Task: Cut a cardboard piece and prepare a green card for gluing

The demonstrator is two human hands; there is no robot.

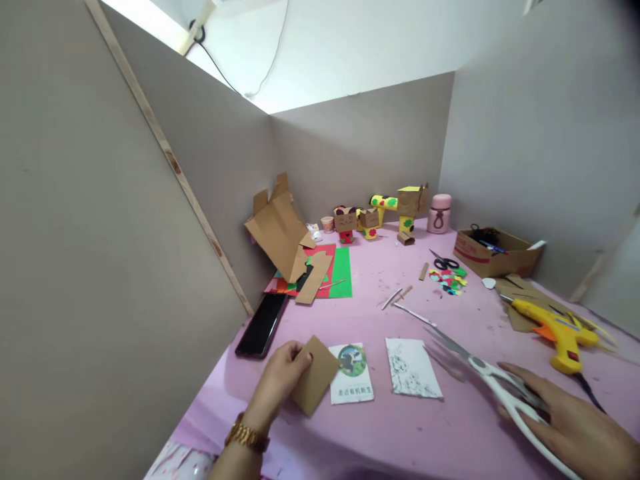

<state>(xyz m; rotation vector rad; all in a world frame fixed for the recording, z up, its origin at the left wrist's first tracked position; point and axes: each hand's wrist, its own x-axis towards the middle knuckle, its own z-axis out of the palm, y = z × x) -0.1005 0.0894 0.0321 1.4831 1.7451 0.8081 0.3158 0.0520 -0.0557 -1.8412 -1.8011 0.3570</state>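
Note:
My left hand pinches a small brown cardboard rectangle between thumb and fingers. The cardboard is tilted and overlaps the left edge of a white printed card with a round green picture. To the right lies another white card with a grey plant pattern. At the far right my right hand is on the handles of white-handled scissors, its fingers around the loops. The scissors' blades point to the back left, slightly apart.
A yellow glue gun with a cord lies at right, beside a cardboard box, black scissors and paper scraps. A phone and large cardboard are at left. Cardboard figures and a pink bottle stand behind.

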